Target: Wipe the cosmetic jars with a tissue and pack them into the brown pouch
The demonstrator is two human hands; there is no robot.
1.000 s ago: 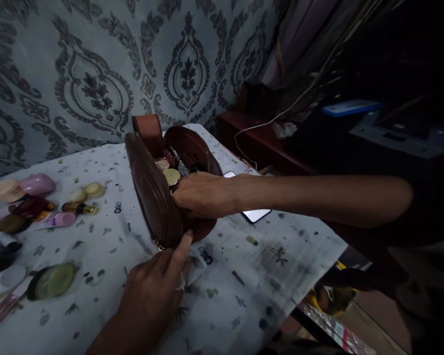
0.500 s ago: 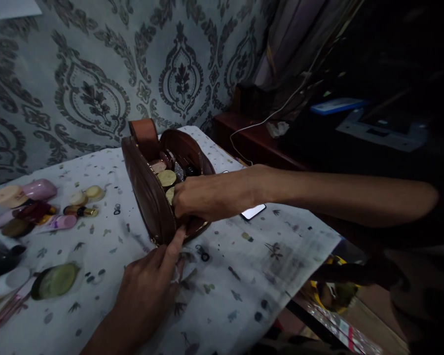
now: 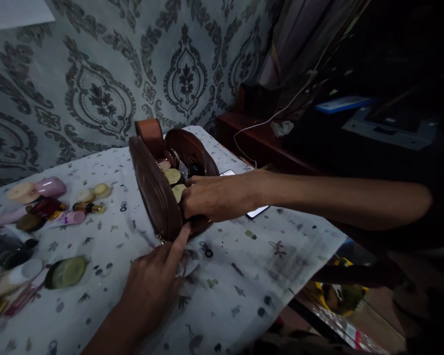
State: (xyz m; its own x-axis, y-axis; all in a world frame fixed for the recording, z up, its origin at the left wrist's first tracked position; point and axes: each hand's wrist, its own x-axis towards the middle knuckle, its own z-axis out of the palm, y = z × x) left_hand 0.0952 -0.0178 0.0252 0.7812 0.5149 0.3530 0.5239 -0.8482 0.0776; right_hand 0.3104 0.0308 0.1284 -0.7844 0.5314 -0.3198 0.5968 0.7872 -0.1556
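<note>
At the centre of the frame, on the tabletop (image 3: pixel 244 276) under a speckled white cloth: a brown pouch (image 3: pixel 159 197), standing on its long edge, zip gaping, strap loop up at its far end. Inside, packed tight: round gold-lidded jars (image 3: pixel 172 176) and darker small items, hard to tell apart in the dim light. Right hand (image 3: pixel 207 197), reaching in from the right of the frame, lay across the near end of the opening, grip narrow, fingers curled over the rim of the pouch; anything pinched beneath could not be told. Left hand (image 3: pixel 151 286), rising from the lower middle, loosely curled, forefinger stretched out and touching the lower near corner of the pouch. Just behind the right wrist, partly hidden: a lit phone (image 3: pixel 257 212), flat on the cloth. At the left of the frame, well apart from the pouch: scattered cosmetics (image 3: pixel 52 207), tubes, pots and a greenish oval compact (image 3: pixel 66 272).
</note>
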